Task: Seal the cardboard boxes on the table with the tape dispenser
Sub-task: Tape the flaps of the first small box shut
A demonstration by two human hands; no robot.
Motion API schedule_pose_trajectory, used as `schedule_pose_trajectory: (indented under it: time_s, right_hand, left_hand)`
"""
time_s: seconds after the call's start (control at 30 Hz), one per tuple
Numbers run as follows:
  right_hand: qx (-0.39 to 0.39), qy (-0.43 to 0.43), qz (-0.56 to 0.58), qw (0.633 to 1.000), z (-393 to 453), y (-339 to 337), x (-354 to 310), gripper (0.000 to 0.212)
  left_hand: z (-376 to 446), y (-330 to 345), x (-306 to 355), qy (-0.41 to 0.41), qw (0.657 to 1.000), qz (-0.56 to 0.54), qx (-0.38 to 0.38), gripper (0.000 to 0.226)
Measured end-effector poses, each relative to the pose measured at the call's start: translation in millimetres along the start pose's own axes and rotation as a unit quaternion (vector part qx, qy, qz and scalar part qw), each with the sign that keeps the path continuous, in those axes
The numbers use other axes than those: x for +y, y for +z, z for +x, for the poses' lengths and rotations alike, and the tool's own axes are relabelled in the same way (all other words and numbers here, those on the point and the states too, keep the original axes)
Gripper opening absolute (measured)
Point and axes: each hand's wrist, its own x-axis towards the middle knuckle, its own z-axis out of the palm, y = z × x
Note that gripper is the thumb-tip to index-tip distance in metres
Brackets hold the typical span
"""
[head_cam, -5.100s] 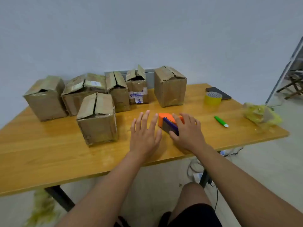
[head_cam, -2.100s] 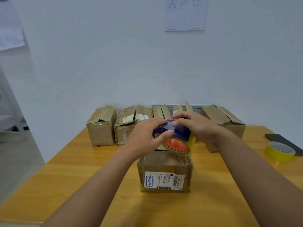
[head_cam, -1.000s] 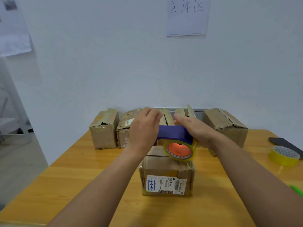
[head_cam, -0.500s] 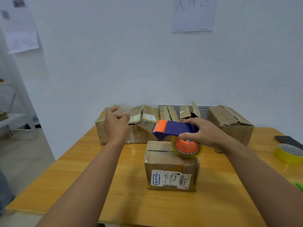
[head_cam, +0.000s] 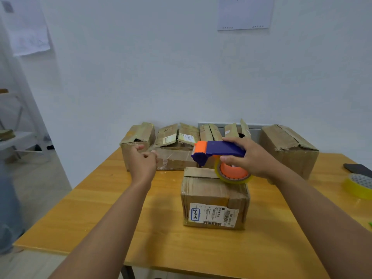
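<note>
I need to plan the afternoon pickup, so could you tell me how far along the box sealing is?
Early days. No box shows a clear fresh seal. The front box is in hand: the right hand holds the tape dispenser over its top, while the left hand reaches toward the back row. Left to do: the five back boxes, several with flaps visibly gaping.

Both forearms are bare up to the frame's edge, with no sleeve showing. The left hand (head_cam: 143, 165) and right hand (head_cam: 250, 158) wear no gloves.
</note>
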Motion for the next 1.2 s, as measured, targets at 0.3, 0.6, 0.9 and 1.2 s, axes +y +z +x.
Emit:
schedule_pose_trajectory:
  time_s: [0.3,0.6,0.9,1.2]
  right_hand:
    - [-0.011,-0.014,-0.016,1.0,4,-21,-1,0.061]
    - [0.013,-0.027,-0.062,0.998,-2,-21,-3,0.071]
    - [-0.006,-0.015,-0.084,0.996,0,-29,-11,0.074]
    - [-0.037,0.028,-0.072,0.996,-11,-34,-7,0.055]
  left_hand:
    - [-18,8,-30,-0.009,0.998,0.062,-0.018,0.032]
    - [-25,2,-36,-0.181,0.974,-0.13,-0.036,0.009]
    - [-28,-2,-41,-0.148,0.985,-0.084,-0.022,0.018]
    - [-40,10,-47,-0.164,0.983,-0.066,-0.049,0.019]
